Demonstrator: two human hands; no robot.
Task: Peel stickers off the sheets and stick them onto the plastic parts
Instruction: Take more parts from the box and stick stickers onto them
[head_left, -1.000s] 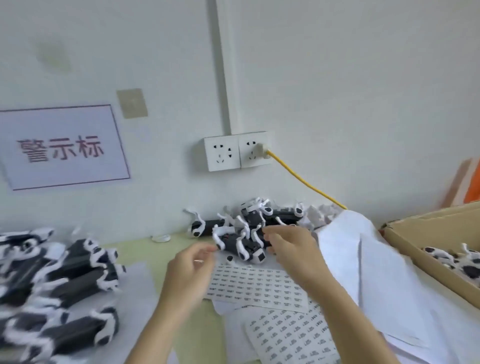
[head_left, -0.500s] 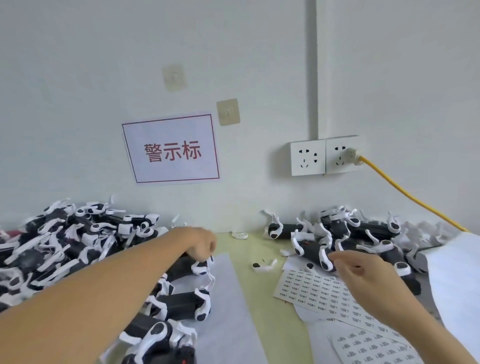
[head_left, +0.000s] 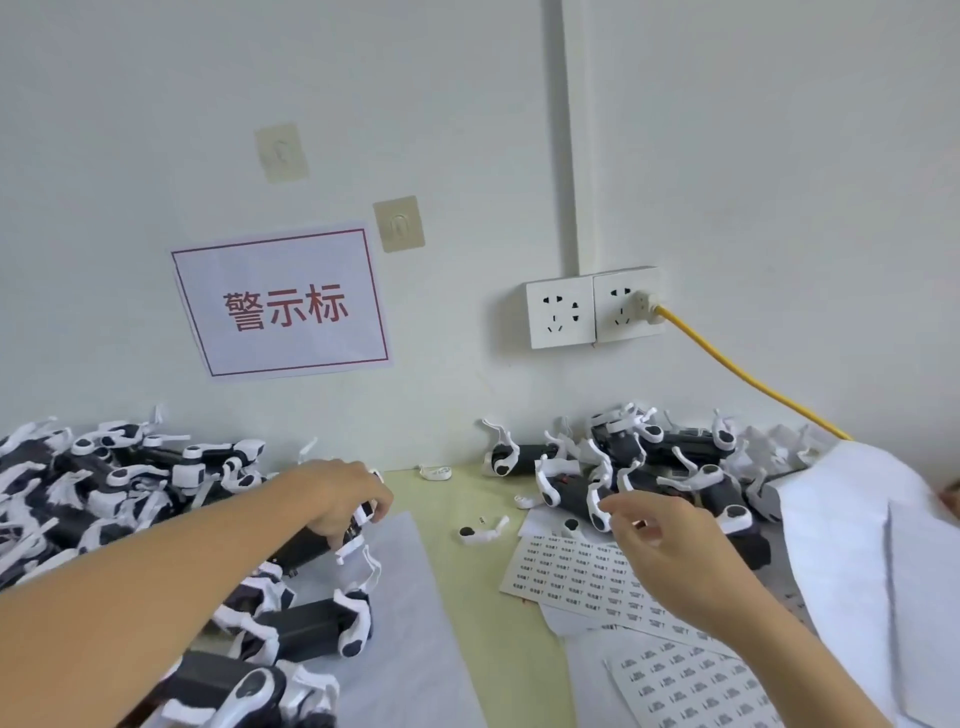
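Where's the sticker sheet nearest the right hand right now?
In the head view the sticker sheet lies flat on the table right of centre, under the right hand, just in front of the right-side pile of plastic parts.

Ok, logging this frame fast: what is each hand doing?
Left hand: grips a black-and-white plastic part.
Right hand: fingers loosely curled above the sticker sheet, holding nothing visible.
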